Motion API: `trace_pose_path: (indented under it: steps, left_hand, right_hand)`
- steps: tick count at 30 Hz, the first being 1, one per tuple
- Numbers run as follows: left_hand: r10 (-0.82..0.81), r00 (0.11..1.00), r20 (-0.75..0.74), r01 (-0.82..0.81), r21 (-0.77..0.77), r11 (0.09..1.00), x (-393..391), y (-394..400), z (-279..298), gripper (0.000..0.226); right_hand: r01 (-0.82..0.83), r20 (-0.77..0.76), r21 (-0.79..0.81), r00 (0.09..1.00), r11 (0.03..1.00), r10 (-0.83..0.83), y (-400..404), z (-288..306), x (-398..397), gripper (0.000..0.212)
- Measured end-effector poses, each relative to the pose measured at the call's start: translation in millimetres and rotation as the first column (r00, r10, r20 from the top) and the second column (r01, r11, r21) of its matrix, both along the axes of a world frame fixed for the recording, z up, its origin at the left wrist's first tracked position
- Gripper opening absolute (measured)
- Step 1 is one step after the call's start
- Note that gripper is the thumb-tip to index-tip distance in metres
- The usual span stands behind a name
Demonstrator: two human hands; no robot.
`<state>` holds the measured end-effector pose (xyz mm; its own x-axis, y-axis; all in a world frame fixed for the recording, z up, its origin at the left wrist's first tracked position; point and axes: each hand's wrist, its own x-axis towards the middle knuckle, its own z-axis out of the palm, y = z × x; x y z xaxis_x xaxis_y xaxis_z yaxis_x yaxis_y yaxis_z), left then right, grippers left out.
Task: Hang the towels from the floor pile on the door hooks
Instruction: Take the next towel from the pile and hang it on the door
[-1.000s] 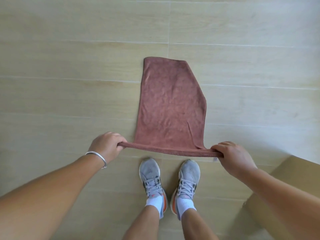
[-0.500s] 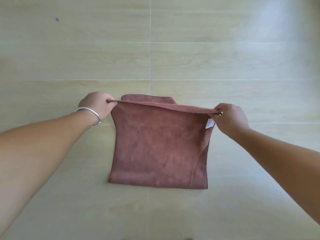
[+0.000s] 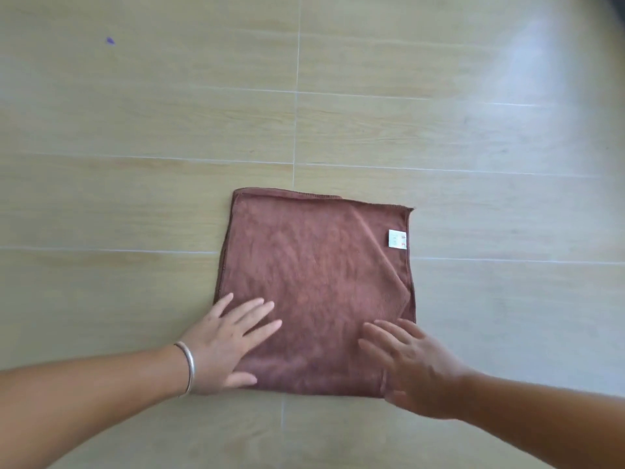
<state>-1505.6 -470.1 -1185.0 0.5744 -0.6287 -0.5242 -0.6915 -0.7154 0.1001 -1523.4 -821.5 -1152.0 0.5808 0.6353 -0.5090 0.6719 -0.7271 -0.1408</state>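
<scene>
A folded brown towel (image 3: 314, 286) lies flat on the floor (image 3: 135, 198). The left hand (image 3: 226, 346) rests on its near left corner with fingers spread straight. The right hand (image 3: 416, 367), also spread flat, covers its near right corner.

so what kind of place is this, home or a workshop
Probably a room in a home, though little shows. The floor is pale wood-look tile with grout lines, and a brown towel with a white care label lies folded on it. No door or hooks in view.
</scene>
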Motion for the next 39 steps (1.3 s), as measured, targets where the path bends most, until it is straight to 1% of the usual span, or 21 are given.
trace_pose_path:
  steps: [2,4,6,8,10,11,13,14,16,17,18,19,21,24,27,28,30,32,33,36,39]
  left_hand:
    - [-0.018,0.998,-0.068,0.024,0.078,0.997,-17,3,-11,0.101]
    - [-0.022,0.999,-0.044,0.027,0.106,0.994,-19,7,-17,0.104]
    - [-0.048,0.999,0.002,0.047,0.133,0.990,-18,9,-19,0.101]
    - [-0.054,0.998,0.021,0.050,0.154,0.987,-18,9,-19,0.098]
    - [-0.055,0.997,0.044,0.048,0.155,0.987,-19,4,-12,0.099]
    - [-0.042,0.999,0.025,0.038,0.155,0.987,-19,0,-6,0.099]
    - [-0.007,1.000,0.008,0.007,0.106,0.994,-16,-1,2,0.094]
    - [-0.002,1.000,0.003,0.002,0.085,0.996,-12,0,7,0.092]
    - [0.051,0.998,-0.031,-0.048,0.084,0.995,-5,3,23,0.089]
    - [0.088,0.996,-0.029,-0.086,0.084,0.993,-2,6,29,0.083]
    - [0.116,0.992,-0.044,-0.107,0.162,0.981,4,8,39,0.077]
    - [0.133,0.989,-0.060,-0.117,0.218,0.969,6,10,58,0.071]
    - [0.130,0.991,-0.018,-0.124,0.212,0.969,15,10,79,0.064]
    - [0.163,0.986,0.028,-0.165,0.208,0.964,30,10,137,0.053]
    - [0.258,0.961,0.097,-0.272,0.184,0.945,53,16,204,0.045]
    - [0.294,0.950,0.106,-0.308,0.157,0.938,62,17,231,0.040]
    - [0.339,0.932,0.126,-0.352,0.102,0.930,78,19,289,0.025]
    - [0.377,0.918,0.123,-0.388,0.078,0.918,92,22,353,0.014]
    - [0.399,0.910,0.116,-0.409,0.079,0.909,97,23,388,0.014]
    - [0.483,0.872,0.082,-0.489,0.087,0.868,110,31,490,0.024]
    - [0.498,0.864,0.070,-0.503,0.103,0.858,115,40,612,0.031]
  right_hand:
    - [0.003,-0.004,-0.040,1.000,0.999,-0.003,1,-5,-6,0.104]
    - [0.005,0.049,-0.105,0.999,0.994,0.000,0,-11,-1,0.111]
    - [-0.025,0.065,-0.163,0.997,0.986,0.036,0,-14,2,0.111]
    - [-0.043,0.066,-0.213,0.996,0.976,0.058,2,-17,-3,0.103]
    - [-0.041,0.082,-0.252,0.995,0.967,0.064,8,-23,-13,0.091]
    - [-0.054,0.072,-0.272,0.994,0.961,0.076,11,-28,-20,0.086]
    - [-0.070,0.051,-0.319,0.995,0.945,0.091,16,-29,-25,0.075]
    - [-0.068,0.054,-0.312,0.995,0.948,0.089,16,-26,-22,0.070]
    - [-0.017,0.061,-0.278,0.997,0.961,0.036,10,-11,-10,0.064]
    - [-0.003,0.068,-0.269,0.997,0.963,0.022,5,0,-5,0.063]
    - [0.020,0.074,-0.241,0.997,0.970,-0.002,-1,9,1,0.062]
    - [0.076,0.048,-0.227,0.997,0.971,-0.067,-6,24,3,0.061]
    - [0.244,0.042,-0.209,0.970,0.947,-0.241,-9,43,12,0.059]
    - [0.394,0.065,-0.116,0.919,0.912,-0.389,-2,96,21,0.051]
    - [0.498,0.106,-0.035,0.864,0.867,-0.492,2,165,39,0.051]
    - [0.512,0.116,-0.020,0.854,0.859,-0.507,4,192,49,0.050]
    - [0.511,0.143,-0.013,0.852,0.860,-0.504,4,248,71,0.042]
    - [0.500,0.142,-0.008,0.858,0.866,-0.494,6,307,89,0.039]
    - [0.495,0.131,-0.018,0.863,0.869,-0.488,7,337,95,0.040]
    - [0.464,0.097,-0.049,0.883,0.884,-0.458,8,426,110,0.043]
    - [0.432,0.073,-0.018,0.900,0.902,-0.429,15,541,123,0.043]
